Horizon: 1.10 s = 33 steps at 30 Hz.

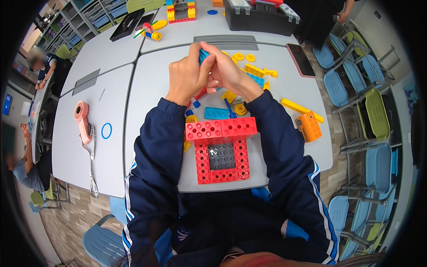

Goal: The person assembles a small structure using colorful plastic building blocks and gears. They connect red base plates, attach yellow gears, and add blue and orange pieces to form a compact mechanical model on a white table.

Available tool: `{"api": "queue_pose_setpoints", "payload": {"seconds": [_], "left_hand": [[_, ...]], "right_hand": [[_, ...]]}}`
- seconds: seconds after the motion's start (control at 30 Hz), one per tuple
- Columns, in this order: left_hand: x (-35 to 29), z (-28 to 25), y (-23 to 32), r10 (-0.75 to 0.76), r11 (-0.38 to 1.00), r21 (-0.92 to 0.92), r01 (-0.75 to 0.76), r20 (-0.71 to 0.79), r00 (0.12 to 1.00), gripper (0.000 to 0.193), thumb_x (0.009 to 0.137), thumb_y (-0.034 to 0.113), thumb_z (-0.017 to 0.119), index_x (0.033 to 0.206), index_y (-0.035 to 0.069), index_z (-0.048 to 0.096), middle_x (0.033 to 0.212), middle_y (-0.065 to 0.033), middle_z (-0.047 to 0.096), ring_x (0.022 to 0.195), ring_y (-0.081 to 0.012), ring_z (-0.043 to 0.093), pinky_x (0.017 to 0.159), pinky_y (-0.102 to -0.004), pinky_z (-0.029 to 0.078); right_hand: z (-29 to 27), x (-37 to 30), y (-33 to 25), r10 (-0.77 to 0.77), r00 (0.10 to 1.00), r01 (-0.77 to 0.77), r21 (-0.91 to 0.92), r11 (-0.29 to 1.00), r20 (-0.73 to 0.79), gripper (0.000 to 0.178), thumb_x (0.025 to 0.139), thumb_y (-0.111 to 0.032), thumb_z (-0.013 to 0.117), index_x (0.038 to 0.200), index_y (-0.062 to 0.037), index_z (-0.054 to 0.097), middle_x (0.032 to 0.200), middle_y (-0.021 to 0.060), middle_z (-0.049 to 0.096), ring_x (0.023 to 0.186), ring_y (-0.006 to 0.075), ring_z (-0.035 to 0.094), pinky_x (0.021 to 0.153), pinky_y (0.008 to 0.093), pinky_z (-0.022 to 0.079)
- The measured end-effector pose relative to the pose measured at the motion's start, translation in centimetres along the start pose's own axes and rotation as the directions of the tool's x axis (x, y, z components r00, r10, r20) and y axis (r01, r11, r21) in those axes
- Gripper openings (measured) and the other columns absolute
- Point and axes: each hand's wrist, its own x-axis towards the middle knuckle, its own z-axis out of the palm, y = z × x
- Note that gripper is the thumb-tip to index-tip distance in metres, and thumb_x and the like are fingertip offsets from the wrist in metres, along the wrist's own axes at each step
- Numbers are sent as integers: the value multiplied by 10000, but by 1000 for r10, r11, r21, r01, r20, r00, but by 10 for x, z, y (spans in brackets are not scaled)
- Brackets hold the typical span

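Note:
Both hands are raised together over the middle of the table, beyond a red block build. My left hand (186, 76) is closed around a blue building block (203, 55), which shows only in part between the fingers. My right hand (231, 73) meets it from the other side, its fingers curled against the same block. Nearer to me stands the red block frame (222, 175), with a raised red beam (221, 128) across its far side and a dark grey studded piece (222, 156) inside it. A blue studded block (216, 113) lies just behind the beam.
Yellow wheels (239, 56), yellow beams (254, 70) and other loose pieces lie beyond and beside my hands. An orange battery-like block (308, 126) and a phone (300, 60) are at right. A pink handheld fan (82, 116), blue ring (106, 131) and black toolbox (261, 18) also lie around.

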Motion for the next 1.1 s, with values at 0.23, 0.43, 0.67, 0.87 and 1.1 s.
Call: {"api": "queue_pose_setpoints", "payload": {"seconds": [0.23,0.43,0.67,0.87,1.1], "left_hand": [[-3,7,6,10,998,-55,-19,-158,987,304,978,325,620,1091,43,605,672,-112,654,590,-291,670,516,-362,496],[-7,11,1,43,996,-70,-59,-209,977,306,1011,334,574,1071,36,612,684,-110,649,582,-268,659,528,-333,496],[7,0,-7,-201,883,-468,42,-294,935,474,1103,376,333,1049,12,632,730,-75,624,593,-124,601,551,-266,461],[12,-33,-58,-522,575,-608,548,243,818,591,1073,490,353,1096,9,696,817,-86,692,671,-147,659,710,-317,561],[-26,-48,-120,-581,570,-277,774,530,618,442,1064,388,444,1166,46,705,966,-62,711,760,-133,677,754,-267,547]], "right_hand": [[16,-3,11,-241,941,251,12,968,-238,434,989,-480,486,874,-68,560,614,56,537,400,129,431,353,273,334],[10,5,17,-310,920,302,-70,951,-241,410,1012,-457,438,946,-68,549,687,90,571,436,120,424,396,264,349],[-23,2,-2,-447,893,450,77,890,-49,527,983,-514,490,1067,4,542,867,190,642,540,174,524,669,452,562],[-45,12,4,-738,675,475,-775,418,16,450,950,-386,653,1225,-41,566,1075,117,643,932,193,641,827,346,530],[-21,52,53,-553,801,349,-930,115,232,713,777,-344,823,1353,-47,526,1361,169,567,1237,363,546,1039,414,443]]}}
